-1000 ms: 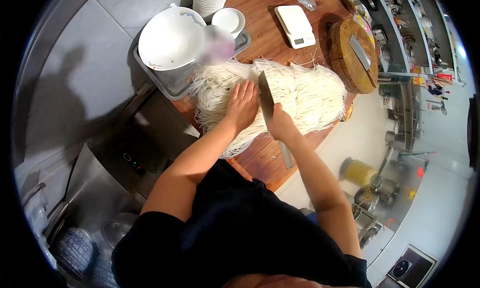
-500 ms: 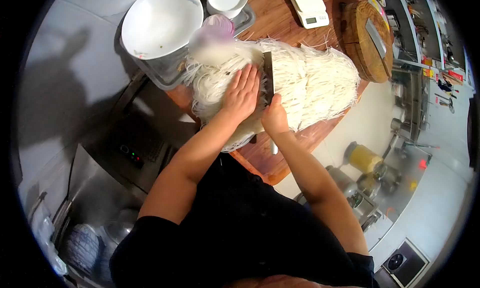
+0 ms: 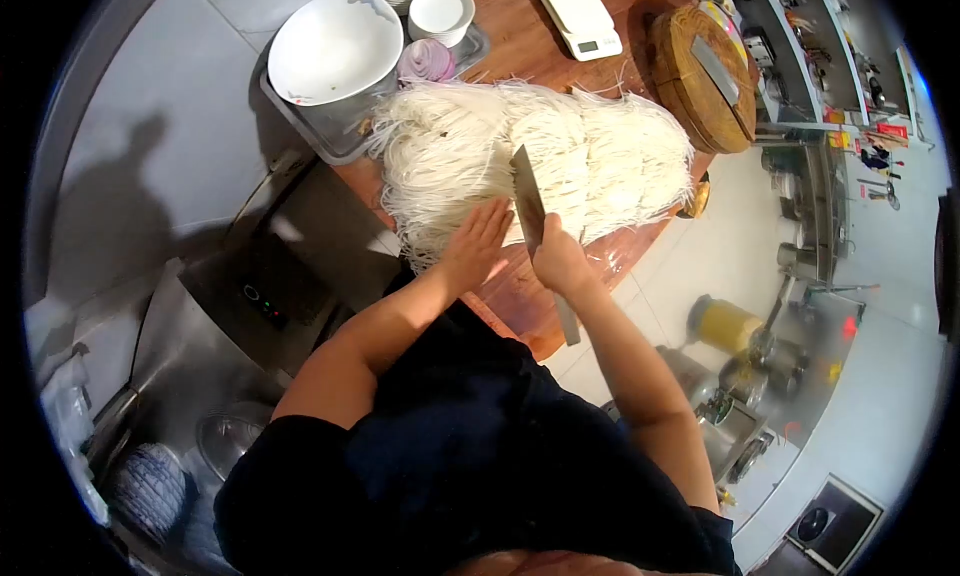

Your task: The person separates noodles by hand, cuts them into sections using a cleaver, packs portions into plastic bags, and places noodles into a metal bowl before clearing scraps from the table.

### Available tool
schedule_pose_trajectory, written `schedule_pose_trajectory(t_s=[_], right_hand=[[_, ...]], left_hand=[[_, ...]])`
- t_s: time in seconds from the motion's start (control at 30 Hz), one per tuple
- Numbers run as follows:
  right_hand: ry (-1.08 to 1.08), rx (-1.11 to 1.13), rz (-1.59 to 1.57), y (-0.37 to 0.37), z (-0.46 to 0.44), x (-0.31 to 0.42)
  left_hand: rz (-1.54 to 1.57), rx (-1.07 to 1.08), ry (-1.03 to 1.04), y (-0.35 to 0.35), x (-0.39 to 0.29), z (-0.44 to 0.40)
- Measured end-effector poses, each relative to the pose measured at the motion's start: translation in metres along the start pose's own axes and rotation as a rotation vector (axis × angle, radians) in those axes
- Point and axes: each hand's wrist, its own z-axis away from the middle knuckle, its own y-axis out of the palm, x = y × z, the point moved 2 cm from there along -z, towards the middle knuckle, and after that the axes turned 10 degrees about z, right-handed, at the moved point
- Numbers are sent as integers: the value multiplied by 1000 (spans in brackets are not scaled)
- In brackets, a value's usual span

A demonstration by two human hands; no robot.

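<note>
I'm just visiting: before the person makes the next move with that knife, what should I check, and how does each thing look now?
1. Knife gripped: ok, the right hand is closed around it.
2. Left hand well clear of the blade: not ok, I'd say; its fingertips are close beside it.
3. Blade lifted off the noodles: cannot tell from this angle.
4. Second knife set aside: ok, lying on the round chopping block.
5. Scale out of the way: ok, apart from the noodles.
</note>
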Motion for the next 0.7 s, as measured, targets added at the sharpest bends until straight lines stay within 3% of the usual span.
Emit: schedule_pose_trajectory(t_s=[0.17,0.23,0.33,0.37,0.47,0.57,0.7], right_hand=[[53,-100,-192,51,14,-6],[43,-170,-201,69,5,-8],[92,-74,-223,88,-12,-17],[225,-80,-330,104,-19,-24],[172,-37,-306,129,-28,-40],[121,-6,-216,58,-3,-10],[174,47,-201,53,31,-7]], left_hand=[[-379,55,-2,26,13,-4],[-355,84,6,22,13,-7],[-255,2,0,21,15,-7],[-194,-18,-4,19,14,-7],[-220,180,-64,14,9,-9],[-214,-75,7,36,15,-8],[-270,-71,11,24,11,-8]])
